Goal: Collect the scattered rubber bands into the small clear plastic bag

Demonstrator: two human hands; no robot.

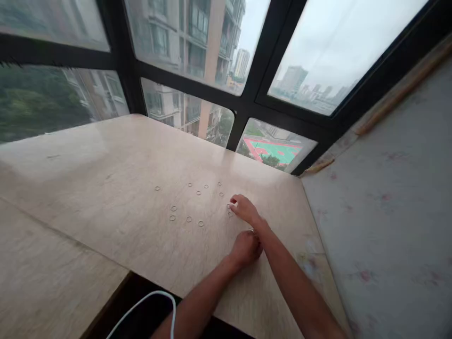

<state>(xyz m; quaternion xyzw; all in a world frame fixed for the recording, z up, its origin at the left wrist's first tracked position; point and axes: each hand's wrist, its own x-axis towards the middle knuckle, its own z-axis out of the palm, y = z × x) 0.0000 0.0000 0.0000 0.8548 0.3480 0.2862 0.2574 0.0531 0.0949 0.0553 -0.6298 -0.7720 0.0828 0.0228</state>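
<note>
Several thin, small rings lie spread over the pale tabletop (116, 202), among them one ring (157, 188) off to the left and another ring (201, 223) nearer me. My right hand (244, 208) reaches over the right end of this group, thumb and fingers bent with a gap between them. Right by its fingertips is a ring (229, 206), with a second ring (230, 214) just below; whether the fingers touch either is unclear. Closed and resting low on the tabletop, my left hand (246, 248) has thin ring edges (253, 230) showing at its fingers, partly hidden by my right wrist.
Dark-framed windows (243, 110) border the far side of the tabletop. On the right stands a wall with flowered paper (381, 226). A white cable (155, 293) loops over a dark opening at the near edge. A seam (63, 230) crosses the surface at left.
</note>
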